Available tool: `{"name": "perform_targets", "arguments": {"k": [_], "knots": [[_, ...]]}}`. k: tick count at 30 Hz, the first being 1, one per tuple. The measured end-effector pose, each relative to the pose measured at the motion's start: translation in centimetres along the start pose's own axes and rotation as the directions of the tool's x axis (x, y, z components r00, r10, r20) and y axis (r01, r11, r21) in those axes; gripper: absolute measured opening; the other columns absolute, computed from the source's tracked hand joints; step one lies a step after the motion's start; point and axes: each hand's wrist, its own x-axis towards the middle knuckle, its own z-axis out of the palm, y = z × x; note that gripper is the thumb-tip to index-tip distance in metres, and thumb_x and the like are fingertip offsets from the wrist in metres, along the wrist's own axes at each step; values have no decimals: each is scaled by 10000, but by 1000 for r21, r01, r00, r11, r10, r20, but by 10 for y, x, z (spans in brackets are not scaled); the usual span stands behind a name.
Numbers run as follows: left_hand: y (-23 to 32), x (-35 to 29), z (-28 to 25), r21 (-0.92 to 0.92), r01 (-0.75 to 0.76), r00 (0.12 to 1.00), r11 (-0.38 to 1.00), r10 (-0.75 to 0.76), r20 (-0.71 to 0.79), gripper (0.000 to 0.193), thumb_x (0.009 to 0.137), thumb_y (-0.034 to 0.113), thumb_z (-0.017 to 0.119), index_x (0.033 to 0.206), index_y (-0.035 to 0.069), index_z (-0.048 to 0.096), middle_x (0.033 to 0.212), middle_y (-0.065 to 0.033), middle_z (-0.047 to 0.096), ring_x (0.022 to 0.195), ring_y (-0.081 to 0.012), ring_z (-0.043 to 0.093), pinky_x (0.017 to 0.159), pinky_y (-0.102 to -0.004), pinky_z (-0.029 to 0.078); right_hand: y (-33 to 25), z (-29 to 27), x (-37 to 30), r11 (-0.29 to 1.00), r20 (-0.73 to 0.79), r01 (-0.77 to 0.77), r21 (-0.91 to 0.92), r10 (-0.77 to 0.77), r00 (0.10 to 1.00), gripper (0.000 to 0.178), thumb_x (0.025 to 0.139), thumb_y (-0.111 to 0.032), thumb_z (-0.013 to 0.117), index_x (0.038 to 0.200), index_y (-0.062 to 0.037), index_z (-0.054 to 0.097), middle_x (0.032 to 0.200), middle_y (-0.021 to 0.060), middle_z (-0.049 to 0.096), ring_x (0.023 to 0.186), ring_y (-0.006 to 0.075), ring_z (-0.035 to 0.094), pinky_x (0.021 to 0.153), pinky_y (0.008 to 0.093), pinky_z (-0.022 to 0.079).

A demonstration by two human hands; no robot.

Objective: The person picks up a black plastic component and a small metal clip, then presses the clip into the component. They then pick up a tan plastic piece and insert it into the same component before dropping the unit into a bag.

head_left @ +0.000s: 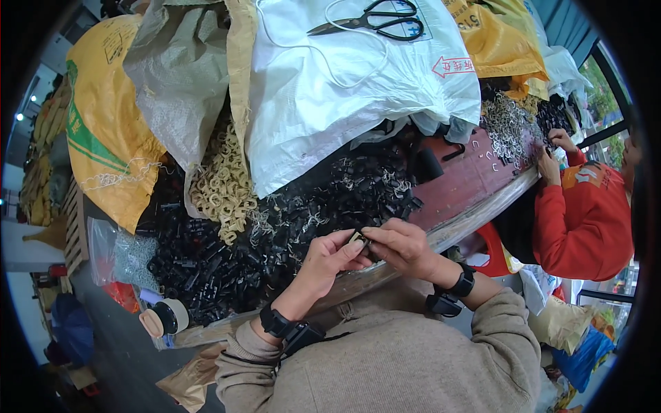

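Observation:
Just above the table's front edge, my left hand and my right hand meet, fingers pinched together. Between them is a small black part with a pale patch; its exact kind is too small to make out, and the fingers cover much of it. Behind and left of my hands spreads a large heap of small black plastic parts. Curved silvery metal pieces are scattered over that heap. A pile of beige ring-like pieces spills from a sack beside it.
Scissors and a white cord lie on a white woven sack. An orange sack stands left. A round container sits at the table's left corner. At right, a person in red handles parts near metal hooks.

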Motion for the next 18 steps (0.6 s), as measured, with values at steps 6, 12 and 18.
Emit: {"name": "perform_targets", "arguments": {"k": [6,12,18], "knots": [[1,7,-22,57,-28,1000,998,28,10,231,827,190,551,958,1,558,809,-63,592,665,-142,601,574,-222,483,69,-54,12,837,-441,-333,-435,125,889,221,710,-53,598,918,3,547,747,133,526,661,270,519,597,321,422],[6,11,-19,8,-34,998,999,34,-52,225,821,162,562,971,-5,538,833,-76,594,681,-132,589,605,-222,483,126,-67,-12,705,-139,-404,-583,403,905,306,689,-81,622,964,9,522,821,142,508,747,279,510,631,318,410],[5,-1,-21,-75,-38,997,996,32,-69,220,805,104,575,993,1,526,871,-89,599,694,-138,585,623,-223,484,96,-65,-3,799,-155,-431,-419,405,901,345,642,-109,635,956,-6,534,855,130,520,775,299,519,672,349,423]]}}
